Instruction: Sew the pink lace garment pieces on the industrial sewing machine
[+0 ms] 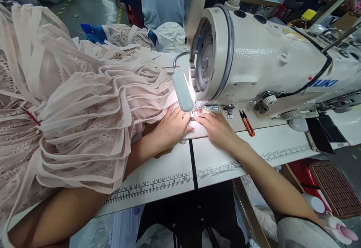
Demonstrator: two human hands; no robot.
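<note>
Both my hands are at the needle area of a white sewing machine [254, 56]. My left hand [173, 126] lies palm down on the edge of a pale pink fabric pile [152, 90], fingers stretched toward the needle and thumb out to the side. My right hand [217, 127] rests flat just right of the needle, its fingers extended and fingertips pressing on the machine bed [197, 129]. A small lamp [182, 90] partly covers the needle, and glare washes out the spot between my fingertips. The cloth under them is hard to make out.
Lace garments with straps [81, 120] heap over the left side and my left forearm. Orange thread snips [247, 123] lie right of my right hand. A printed ruler [158, 186] runs along the table's front edge. A dark phone-like slab [320, 135] sits farther right.
</note>
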